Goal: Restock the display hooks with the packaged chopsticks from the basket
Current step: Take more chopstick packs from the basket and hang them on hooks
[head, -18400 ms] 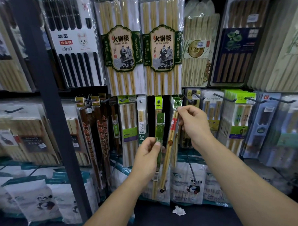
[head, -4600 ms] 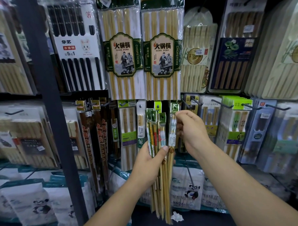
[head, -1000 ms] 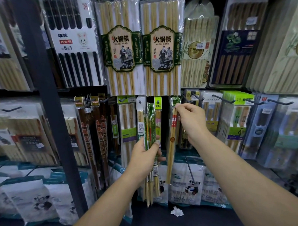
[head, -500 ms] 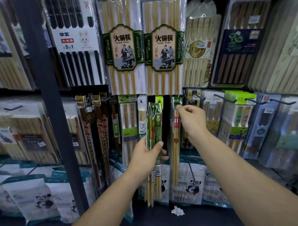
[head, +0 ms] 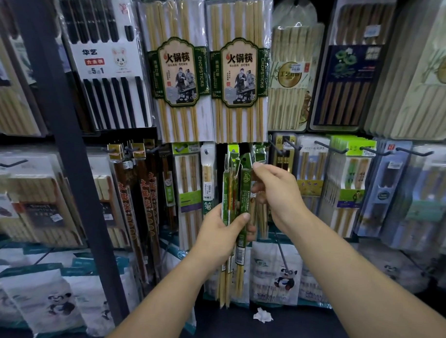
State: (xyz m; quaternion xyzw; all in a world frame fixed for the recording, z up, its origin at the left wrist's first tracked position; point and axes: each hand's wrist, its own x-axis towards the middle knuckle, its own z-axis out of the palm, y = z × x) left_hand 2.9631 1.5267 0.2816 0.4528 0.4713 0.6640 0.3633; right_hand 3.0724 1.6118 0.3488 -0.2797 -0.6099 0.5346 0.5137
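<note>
Left hand: fingers curled round a bundle of chopstick packs, thumb across the front.
Right hand: pinches the front pack near its top.
Bundle: upright, below the large hanging packs.

The held chopstick packs are pale smooth wood in glossy, crinkled clear plastic with green printed tops. The 2 big hotpot packs above carry the same shiny film. The shelf post is matt dark metal; the hooks thin dark wire.
</note>
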